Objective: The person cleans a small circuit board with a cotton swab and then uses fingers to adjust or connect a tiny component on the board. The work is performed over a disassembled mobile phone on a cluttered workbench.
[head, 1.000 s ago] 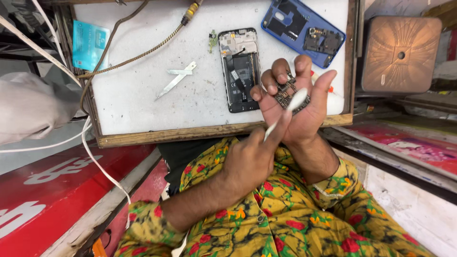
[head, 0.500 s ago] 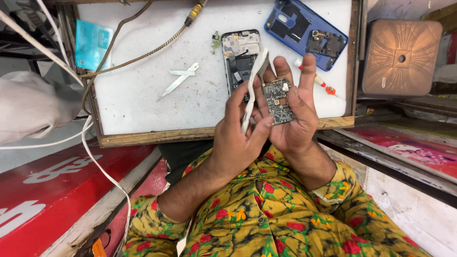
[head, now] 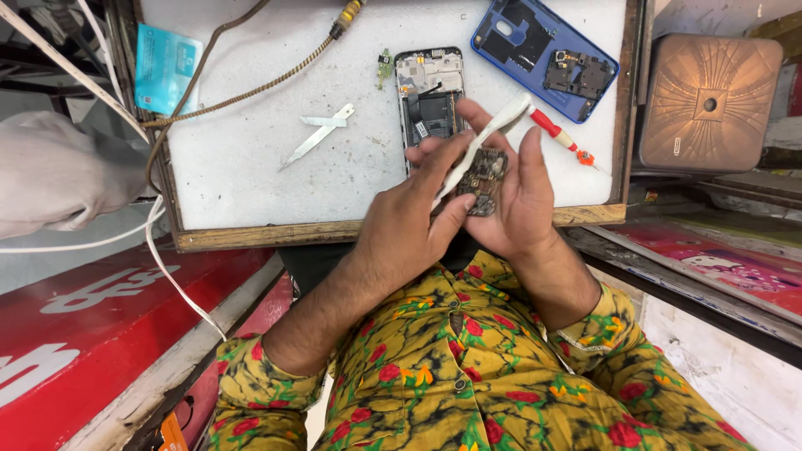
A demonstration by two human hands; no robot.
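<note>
Your right hand (head: 522,196) cupped the circuit board (head: 483,177), left hand (head: 409,221) pinched the white tool (head: 480,146); hard prying risked chipping components.

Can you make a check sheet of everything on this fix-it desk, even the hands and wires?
Surface: white board in a wooden frame, smudged.
Job's things: small circuit board and white tool.
Clutter: open phone, blue back cover, tweezers, red screwdriver, teal packet.
Hands: right hand cradles the circuit board; left hand holds the white tool against it.
Cables: braided cable across the board; white wires at its left.
Surroundings: brown stool, red panel, grey cloth.
</note>
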